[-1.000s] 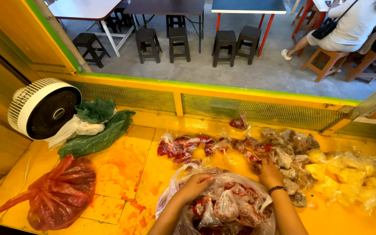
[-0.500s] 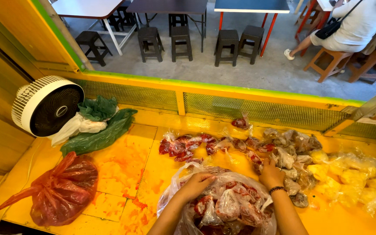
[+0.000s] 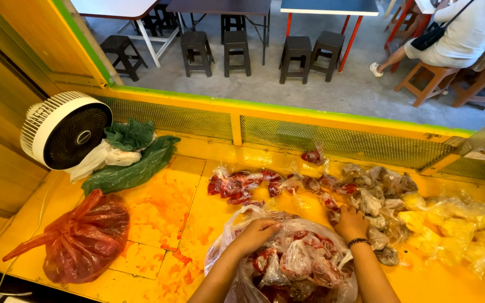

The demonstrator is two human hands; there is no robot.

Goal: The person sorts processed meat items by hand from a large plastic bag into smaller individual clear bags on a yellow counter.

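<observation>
Left hand (image 3: 258, 231) rests palm down on the large clear plastic bag full of small wrapped red meat packets (image 3: 293, 258), which sits at the near edge of the yellow stained counter (image 3: 158, 207), centre-right; fingers curled loosely, pressing on the bag's upper left rim, gripping a fold of plastic as far as can be told. Right hand (image 3: 350, 223), with a dark bracelet at the wrist, is at the bag's upper right edge, fingers bent down and reaching into the pile of small clear packets beyond it; whether it holds a packet cannot be told, fingertips are hidden. Just behind the bag lies a row of small red meat packets in clear wrap (image 3: 241, 185), and to the right of them greyish-brown wrapped packets (image 3: 378, 193), then yellow wrapped pieces (image 3: 450, 227) at the far right, near each other. Left side of counter: a tied red translucent plastic bag (image 3: 82, 235), well apart from the hands. Back left corner: a round white fan (image 3: 65, 130) standing tilted, with green and white crumpled plastic bags (image 3: 127, 157) just beside it. Beyond the yellow mesh railing (image 3: 321, 140), dark stools (image 3: 237, 47) under tables and a seated person in white (image 3: 461, 33) at far right.
</observation>
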